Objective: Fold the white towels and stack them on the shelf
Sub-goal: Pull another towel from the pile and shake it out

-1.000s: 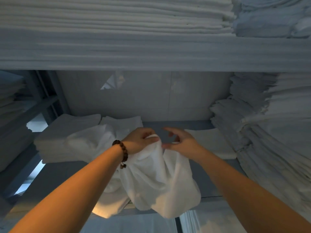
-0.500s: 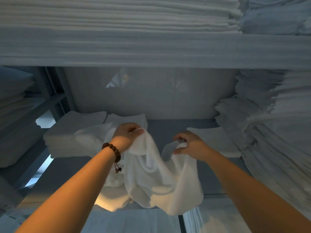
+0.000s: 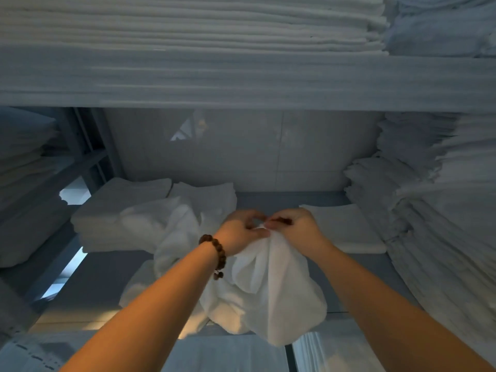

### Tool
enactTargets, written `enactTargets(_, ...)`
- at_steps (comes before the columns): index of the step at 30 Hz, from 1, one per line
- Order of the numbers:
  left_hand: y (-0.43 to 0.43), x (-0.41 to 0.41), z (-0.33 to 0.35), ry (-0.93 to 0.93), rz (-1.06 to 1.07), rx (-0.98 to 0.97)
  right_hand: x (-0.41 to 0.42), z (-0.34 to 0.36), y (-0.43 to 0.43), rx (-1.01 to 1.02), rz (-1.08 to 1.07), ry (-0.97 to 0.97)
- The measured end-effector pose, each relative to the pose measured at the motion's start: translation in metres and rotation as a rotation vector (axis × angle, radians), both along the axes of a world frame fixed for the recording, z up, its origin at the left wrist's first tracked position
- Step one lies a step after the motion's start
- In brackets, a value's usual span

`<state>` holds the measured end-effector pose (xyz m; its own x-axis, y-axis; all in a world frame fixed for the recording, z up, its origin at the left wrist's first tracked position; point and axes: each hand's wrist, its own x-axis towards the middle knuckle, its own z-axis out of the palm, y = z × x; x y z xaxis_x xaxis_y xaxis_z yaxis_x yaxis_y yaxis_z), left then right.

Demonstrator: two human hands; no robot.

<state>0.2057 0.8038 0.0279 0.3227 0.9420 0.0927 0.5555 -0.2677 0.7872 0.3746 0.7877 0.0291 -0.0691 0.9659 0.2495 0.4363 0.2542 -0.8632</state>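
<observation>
Both hands have closed in on each other since half a second ago, when I saw them spread apart along the cloth. Now the left hand [image 3: 241,232] and right hand [image 3: 298,229] meet at the fingertips, each with fingers curled and pinching the gathered top of the white towel [image 3: 268,285]. It hangs from that pinch in loose, crumpled folds over the front of the shelf [image 3: 290,200], its lower end drooping past the edge. I see a bead bracelet [image 3: 214,251] on the left wrist. On the shelf a folded stack [image 3: 115,210] lies to the left, a single folded towel [image 3: 346,226] just right of the hands, and a tall pile [image 3: 429,210] beyond it. Dark print on a pale sheet [image 3: 32,355] at lower left is too blurred to read.
</observation>
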Motion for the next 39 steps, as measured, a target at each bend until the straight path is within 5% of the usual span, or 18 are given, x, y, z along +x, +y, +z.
enactTargets(4, 0.007, 0.004, 0.003, -0.016, 0.076, 0.04, -0.003, 0.0, 0.001, -0.044, -0.036, 0.124)
enactTargets(13, 0.034, -0.061, 0.018, -0.074, 0.481, 0.155, 0.036, -0.028, 0.017, -0.185, -0.038, -0.293)
enactTargets(16, 0.03, -0.07, 0.008, -0.004, 0.553, 0.127, 0.034, -0.027, 0.021, -0.155, -0.086, -0.3)
enactTargets(20, 0.009, -0.051, 0.005, -0.115, 0.332, 0.039, 0.0, -0.007, 0.025, -0.096, -0.045, -0.146)
enactTargets(23, 0.001, -0.022, 0.01, 0.006, 0.115, 0.055, -0.027, 0.003, 0.025, -0.101, 0.019, -0.1)
enactTargets(28, 0.009, -0.017, 0.012, 0.246, 0.136, 0.067, -0.036, 0.006, 0.026, -0.052, -0.021, -0.008)
enactTargets(32, 0.013, -0.027, 0.015, 0.117, 0.218, 0.112, -0.031, 0.002, 0.029, -0.127, 0.059, 0.088)
enactTargets(39, 0.029, -0.071, 0.031, -0.019, 0.451, 0.213, -0.008, -0.027, 0.033, -0.249, 0.1, -0.34)
